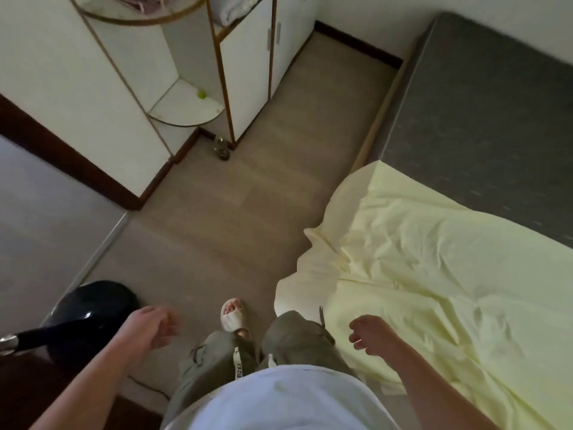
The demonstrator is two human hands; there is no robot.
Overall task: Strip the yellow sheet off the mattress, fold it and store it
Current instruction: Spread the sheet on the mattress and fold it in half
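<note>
A: Yellow cotton sheet point(434, 274), where is it?
B: Rumpled on the grey mattress point(483, 113), partly pulled back, 1 edge drooping floorward.
A: Hands?
B: Left hand point(152, 327) and right hand point(372, 335) hang loosely curled, holding nothing.
A: Remaining?
B: Probably stripping, folding, storing.
A: Writing?
B: Trouser strap point(238, 364) digits, maybe "1928".

Open floor point(248, 193) runs between the shelf unit point(192, 72) and the mattress point(483, 119).
</note>
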